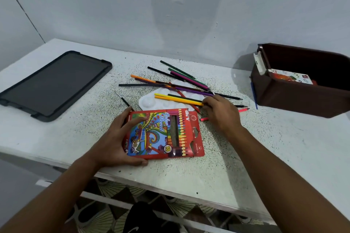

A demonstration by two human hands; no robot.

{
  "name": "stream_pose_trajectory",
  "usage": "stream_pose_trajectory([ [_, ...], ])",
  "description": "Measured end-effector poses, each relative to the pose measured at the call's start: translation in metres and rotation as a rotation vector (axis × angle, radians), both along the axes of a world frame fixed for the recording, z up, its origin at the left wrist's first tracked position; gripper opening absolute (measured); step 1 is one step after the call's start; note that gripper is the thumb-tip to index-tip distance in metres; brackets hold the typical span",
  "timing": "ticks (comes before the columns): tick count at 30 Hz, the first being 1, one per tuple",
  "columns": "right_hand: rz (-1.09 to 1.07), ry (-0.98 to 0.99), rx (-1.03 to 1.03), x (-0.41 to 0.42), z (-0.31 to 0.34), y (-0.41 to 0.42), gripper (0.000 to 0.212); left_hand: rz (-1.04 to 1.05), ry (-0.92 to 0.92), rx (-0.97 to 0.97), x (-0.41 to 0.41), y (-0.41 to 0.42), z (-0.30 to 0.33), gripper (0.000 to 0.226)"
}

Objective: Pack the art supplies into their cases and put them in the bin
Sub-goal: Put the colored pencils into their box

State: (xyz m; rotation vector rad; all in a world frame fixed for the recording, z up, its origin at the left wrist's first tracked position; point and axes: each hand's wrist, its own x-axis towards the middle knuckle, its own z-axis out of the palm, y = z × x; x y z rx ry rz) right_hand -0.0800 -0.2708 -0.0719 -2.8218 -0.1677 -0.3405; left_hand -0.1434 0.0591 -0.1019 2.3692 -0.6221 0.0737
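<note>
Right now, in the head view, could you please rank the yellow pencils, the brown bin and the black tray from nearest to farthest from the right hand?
1. Yellow pencils: at the right hand's fingertips, lying over the white palette.
2. Brown bin: farther off to the right, at the table's back edge.
3. Black tray: farthest, at the far left.

Flat cardboard pencil case: red, printed with multicoloured swirls and a row of rainbow pencils. Loose wooden colour pencils: orange, yellow, purple, green, red, pink, black, over a white plastic paint palette. Worktable top: white with black speckling; rectangular plastic bin: dark brown; flat plastic lid: dark grey.
</note>
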Motion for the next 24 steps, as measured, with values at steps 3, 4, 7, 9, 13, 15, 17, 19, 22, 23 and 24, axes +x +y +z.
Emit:
stream_pose_trajectory([
  [3, -0.043, -0.071, 0.176, -0.009, 0.000, -0.012, 0.016, 0.008, 0.011, 0.005, 0.000, 0.000, 0.000, 0.105],
  [4, -0.067, -0.085, 0.226, -0.014, 0.001, -0.019, 0.014, 0.013, 0.017, 0.003, 0.000, 0.000, 0.000, 0.105],
  [7, -0.102, -0.110, 0.262, -0.034, 0.001, -0.050, 0.011, 0.025, 0.021, -0.005, 0.000, 0.000, 0.000, 0.106],
  [9, -0.119, -0.121, 0.254, -0.050, -0.001, -0.071, 0.012, 0.025, 0.020, -0.012, 0.001, 0.000, 0.001, 0.106],
  [13, -0.140, -0.096, 0.270, -0.080, -0.004, -0.100, 0.017, 0.024, 0.032, -0.006, 0.000, -0.001, 0.001, 0.106],
  [15, -0.105, -0.074, 0.302, -0.089, -0.004, -0.101, 0.020, 0.018, 0.034, -0.007, -0.001, -0.001, 0.002, 0.106],
  [17, -0.055, -0.068, 0.330, -0.094, -0.005, -0.090, 0.021, 0.014, 0.031, 0.003, -0.001, -0.001, 0.003, 0.106],
  [19, -0.024, -0.046, 0.398, -0.095, -0.007, -0.071, 0.020, 0.013, 0.031, 0.004, 0.000, -0.002, 0.003, 0.106],
  [22, 0.045, -0.002, 0.441, -0.094, -0.012, -0.039, 0.018, 0.015, 0.038, -0.006, 0.000, -0.002, 0.003, 0.106],
  [23, 0.088, -0.002, 0.396, -0.094, -0.014, -0.030, 0.017, 0.013, 0.037, -0.013, 0.000, -0.002, 0.002, 0.106],
  [24, 0.136, -0.003, 0.358, -0.094, -0.016, -0.021, 0.015, 0.010, 0.037, -0.016, 0.000, -0.002, 0.002, 0.106],
])
